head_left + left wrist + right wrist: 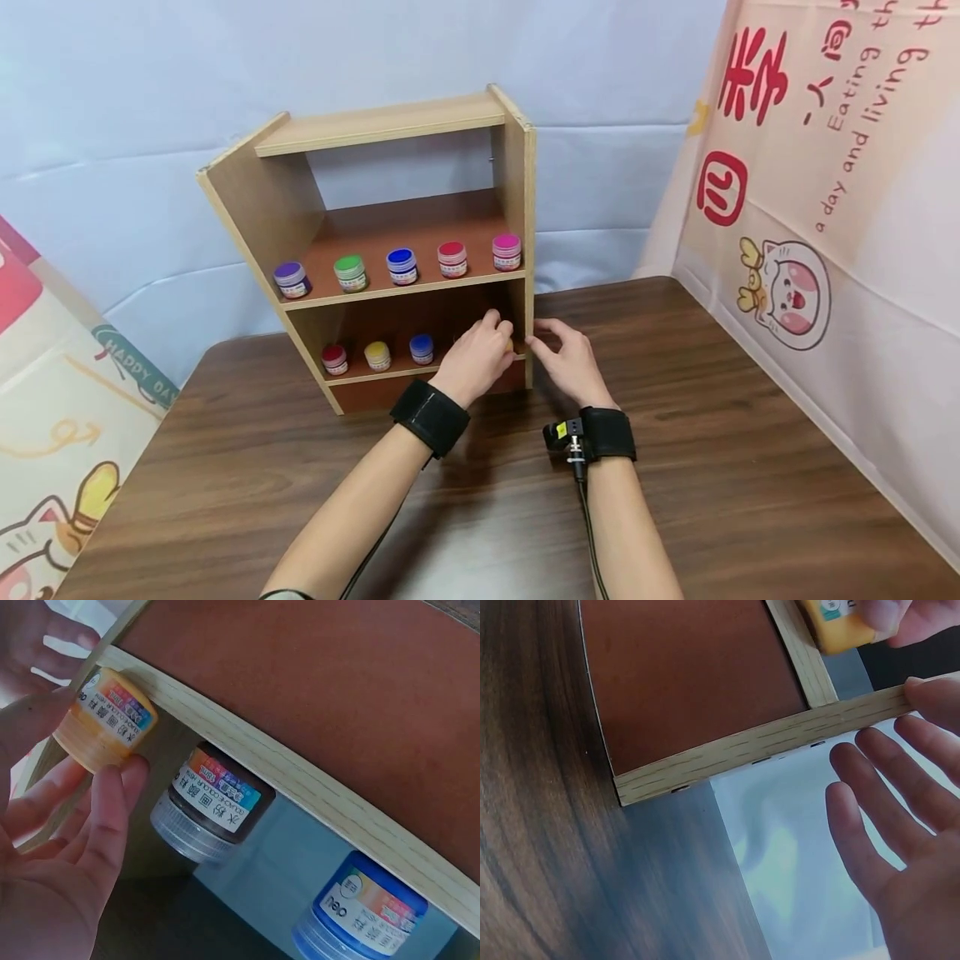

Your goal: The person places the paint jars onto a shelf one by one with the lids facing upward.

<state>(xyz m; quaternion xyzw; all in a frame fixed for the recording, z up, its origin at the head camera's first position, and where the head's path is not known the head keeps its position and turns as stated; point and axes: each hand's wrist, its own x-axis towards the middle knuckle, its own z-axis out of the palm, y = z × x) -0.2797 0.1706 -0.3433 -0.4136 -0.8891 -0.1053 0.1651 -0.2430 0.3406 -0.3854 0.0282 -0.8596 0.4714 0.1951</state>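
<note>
My left hand (480,354) reaches into the right end of the lower shelf of a small wooden shelf unit (530,208). Its thumb and fingers pinch an orange-yellow paint jar (112,716) at the shelf's front edge. Beside that jar in the left wrist view stand a dark brown paint jar (217,796) and a blue paint jar (367,904). My right hand (573,367) is at the unit's right side panel. In the right wrist view its thumb touches the panel's front edge, while the extended fingers (877,750) lie along the outer side.
Purple (292,281), green (350,273), blue (402,267), red (452,260) and pink (507,252) jars line the upper shelf. Further left below are a red jar (334,359) and a yellow jar (377,357). The unit stands on a dark wooden table (712,450) before cloth backdrops.
</note>
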